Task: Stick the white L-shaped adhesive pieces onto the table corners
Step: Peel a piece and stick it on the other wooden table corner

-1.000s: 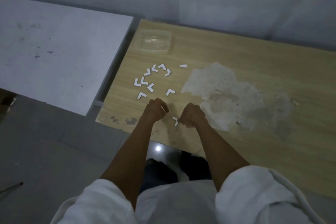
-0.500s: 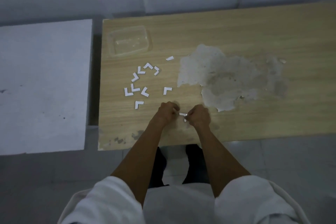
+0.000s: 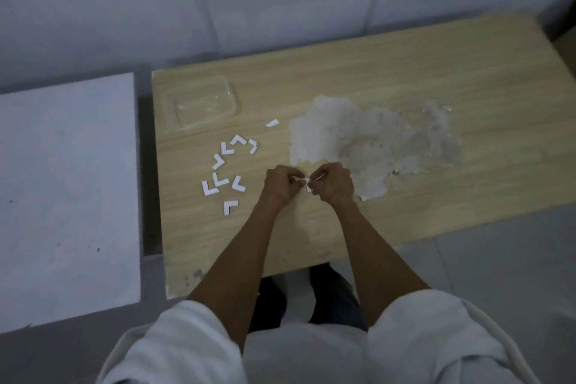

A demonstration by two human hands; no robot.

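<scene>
Fingers: the left fingers (image 3: 292,184) and the right fingers (image 3: 317,184) are curled inward with their tips brought together, pinching one small white piece between them.
Held piece (image 3: 307,186): white, lifted just above the board, mostly hidden by the fingertips, so its full outline cannot be told.
Left hand (image 3: 280,185): knuckles up, just left of the held piece.
Right hand (image 3: 336,184): knuckles up, just right of the piece, its far side over the edge of the peeled patch.
Loose L-shaped pieces (image 3: 219,180): several white angles scattered flat, left of the hands, towards the left edge of the table.
Strip (image 3: 272,123): a single short white sliver, apart from the scatter, on its far side.
Peeled patch (image 3: 358,140): a pale, ragged area of stripped surface near the middle of the board.
Clear container (image 3: 170,112): shallow, transparent, at the far left corner.
Wooden table (image 3: 420,78): light wood grain; the near left corner is scuffed.
White tabletop (image 3: 62,196): a separate surface beside the left edge, a narrow gap between the two.
Sleeves (image 3: 174,349): white, pushed above the elbows.
Floor (image 3: 498,265): grey, below the near edge.
</scene>
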